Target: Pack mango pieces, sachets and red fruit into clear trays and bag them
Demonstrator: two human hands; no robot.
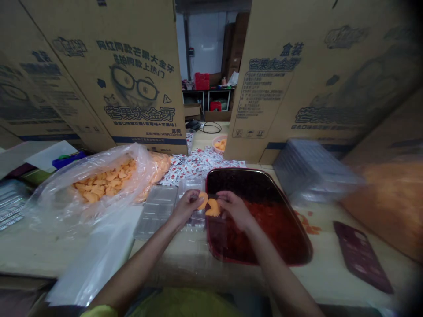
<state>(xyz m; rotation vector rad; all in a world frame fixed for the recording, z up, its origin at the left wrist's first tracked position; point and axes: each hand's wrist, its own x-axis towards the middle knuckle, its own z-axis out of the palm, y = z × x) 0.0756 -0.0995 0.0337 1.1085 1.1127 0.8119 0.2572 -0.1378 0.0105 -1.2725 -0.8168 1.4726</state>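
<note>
My left hand (185, 208) pinches an orange wedge-shaped piece (203, 200) above a clear plastic blister tray (194, 207). My right hand (231, 208) grips a second orange piece (213, 208) just beside it, over the rim of a dark red tray (261, 185) holding a red, wet-looking mass (274, 224). A thin dark strip shows between the pieces, too small to name. To the left, an open clear plastic bag (56, 207) holds a heap of similar orange pieces (102, 185).
Printed cardboard cartons (139, 88) stand upright along the back of the table. Small white-and-red sachets (201, 165) lie in a pile, with a pink bowl (220, 143) behind them. A stack of clear trays (313, 169) sits at right, and a dark red mat (360, 255) lies near the front.
</note>
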